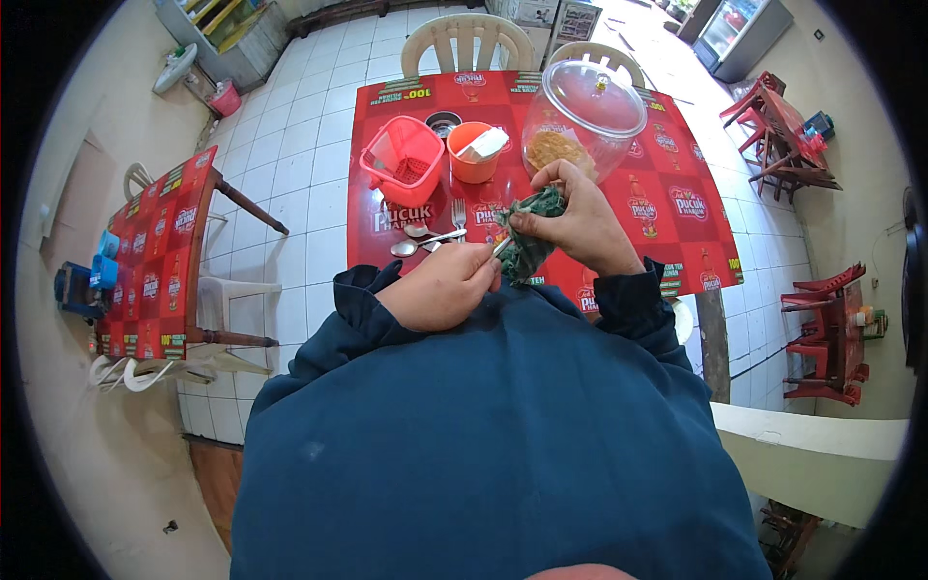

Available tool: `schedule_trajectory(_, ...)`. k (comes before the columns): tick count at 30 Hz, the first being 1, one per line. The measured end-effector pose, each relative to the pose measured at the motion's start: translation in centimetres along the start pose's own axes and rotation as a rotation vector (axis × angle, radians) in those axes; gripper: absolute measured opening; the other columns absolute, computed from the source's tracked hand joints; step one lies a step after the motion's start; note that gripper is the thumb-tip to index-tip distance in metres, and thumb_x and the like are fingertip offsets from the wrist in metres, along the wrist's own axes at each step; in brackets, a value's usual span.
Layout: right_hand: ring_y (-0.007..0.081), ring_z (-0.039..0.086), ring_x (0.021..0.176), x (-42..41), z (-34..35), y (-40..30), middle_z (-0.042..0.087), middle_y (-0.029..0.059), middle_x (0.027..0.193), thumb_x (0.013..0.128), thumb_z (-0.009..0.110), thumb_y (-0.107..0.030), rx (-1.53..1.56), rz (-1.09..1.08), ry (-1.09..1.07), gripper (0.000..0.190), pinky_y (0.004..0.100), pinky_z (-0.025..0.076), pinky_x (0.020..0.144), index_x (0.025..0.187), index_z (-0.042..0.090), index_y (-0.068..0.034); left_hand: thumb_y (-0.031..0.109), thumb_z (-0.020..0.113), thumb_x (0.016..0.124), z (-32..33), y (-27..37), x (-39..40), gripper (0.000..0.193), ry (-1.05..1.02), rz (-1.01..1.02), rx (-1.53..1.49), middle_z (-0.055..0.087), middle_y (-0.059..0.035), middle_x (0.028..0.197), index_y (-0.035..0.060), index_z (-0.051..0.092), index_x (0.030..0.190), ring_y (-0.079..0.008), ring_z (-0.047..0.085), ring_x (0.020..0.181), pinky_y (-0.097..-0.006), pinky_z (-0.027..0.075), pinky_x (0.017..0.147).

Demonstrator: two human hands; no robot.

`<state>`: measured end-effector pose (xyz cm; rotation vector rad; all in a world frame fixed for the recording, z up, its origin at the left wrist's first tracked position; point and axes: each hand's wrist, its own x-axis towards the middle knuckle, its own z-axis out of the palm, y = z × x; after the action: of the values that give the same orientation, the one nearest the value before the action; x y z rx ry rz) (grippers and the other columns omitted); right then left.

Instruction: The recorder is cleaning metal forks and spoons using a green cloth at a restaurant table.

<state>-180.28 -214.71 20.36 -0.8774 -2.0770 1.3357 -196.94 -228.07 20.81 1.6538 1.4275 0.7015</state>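
My right hand (580, 221) grips a crumpled green cloth (531, 250) over the near edge of a table with a red printed cover (674, 217). Between the fingers of my left hand (453, 279) is a thin metal utensil handle (502, 246), its other end hidden in the cloth. Loose spoons (404, 249) and a fork (458, 212) lie on the cover just beyond my left hand. Behind them stand a pink plastic basket (406, 163) and an orange plastic cup (473, 170) with a white packet (484, 145) on its rim.
A clear lidded jar (616, 141) holding brown crackers (557, 151) stands beyond my right hand. A round metal ashtray-like dish (444, 122) sits behind the basket. Plastic chairs (467, 36) stand at the far side. Another red-covered table (156, 254) is at the left.
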Motion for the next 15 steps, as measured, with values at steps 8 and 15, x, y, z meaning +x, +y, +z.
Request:
schedule_trajectory(8,0.0179,0.060,0.078,0.1,1.4,0.5,0.061,0.0095,0.082,0.066,0.082,-0.024,-0.164,-0.127,0.126,0.046,0.0310,0.047,0.071,0.094,0.054,-0.002,0.014,0.040,0.091,-0.1,-0.2,0.1,0.025,0.023,-0.004,0.005,0.058,-0.0170,0.072,-0.0019,0.055,0.079,-0.0299,0.057,0.069,-0.0385,0.044,0.066)
schedule_trajectory(15,0.0145,0.059,0.077,0.1,-1.1,-0.5,0.060,0.0077,0.082,0.070,0.074,-0.013,-0.007,-0.021,-0.131,0.037,0.0288,0.047,0.071,0.100,0.055,-0.002,0.016,0.041,0.093,-0.5,-0.2,0.0,0.027,-0.058,-0.018,0.055,0.058,-0.0168,0.072,-0.0026,0.055,0.080,-0.0289,0.057,0.068,-0.0381,0.044,0.066)
